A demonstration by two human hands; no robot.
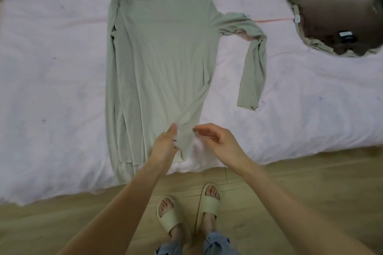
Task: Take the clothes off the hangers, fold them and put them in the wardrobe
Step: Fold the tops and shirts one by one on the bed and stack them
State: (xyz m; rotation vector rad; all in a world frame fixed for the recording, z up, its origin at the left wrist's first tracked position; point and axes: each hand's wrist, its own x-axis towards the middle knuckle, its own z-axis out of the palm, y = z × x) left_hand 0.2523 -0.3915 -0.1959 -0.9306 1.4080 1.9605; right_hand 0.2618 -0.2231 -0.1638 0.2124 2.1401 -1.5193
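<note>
A pale green turtleneck (159,64) is laid flat across the bed (51,89), collar toward the far edge, hem at the near edge, one sleeve bent out to the right. The hem's right corner is pinched by the left hand (166,144). Just beside it, the right hand (217,141) is held with fingers loosely curled, gripping nothing. A brown garment (331,20) is seen near the bed's far right corner.
</note>
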